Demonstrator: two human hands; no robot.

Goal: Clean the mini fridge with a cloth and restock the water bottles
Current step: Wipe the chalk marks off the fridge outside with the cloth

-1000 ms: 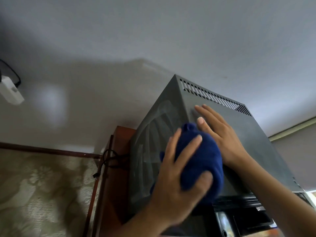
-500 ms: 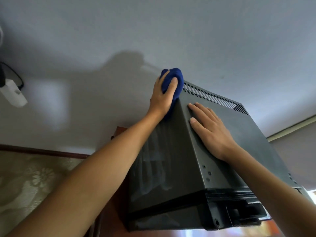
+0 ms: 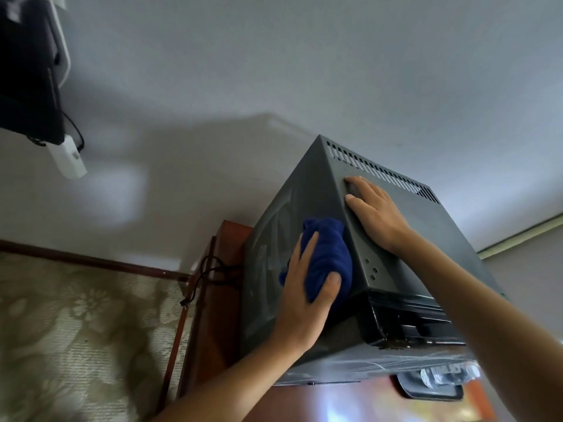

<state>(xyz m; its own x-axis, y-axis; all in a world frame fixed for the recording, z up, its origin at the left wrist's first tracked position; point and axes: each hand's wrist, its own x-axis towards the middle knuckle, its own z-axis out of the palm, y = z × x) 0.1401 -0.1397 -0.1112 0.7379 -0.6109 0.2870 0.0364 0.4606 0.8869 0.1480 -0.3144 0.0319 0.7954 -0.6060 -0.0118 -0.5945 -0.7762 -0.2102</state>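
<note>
The left hand (image 3: 304, 295), fingers curled round the bunched blue cloth (image 3: 327, 257), has swept back from the mini fridge (image 3: 426, 263)'s rear corner to its side panel near the front, so wiping continues; the right hand (image 3: 376, 211) stays flat on top, fingers straight; the fridge door, interior and any water bottles are out of sight.

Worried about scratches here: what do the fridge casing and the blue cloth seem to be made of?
The fridge casing looks like painted sheet metal with a matte dark grey finish: crisp folded edges, punched vent slots, small screw holes. The blue cloth in the left hand looks like soft, fuzzy terry or microfibre, bunched in folds, probably gentle on paint.
</note>
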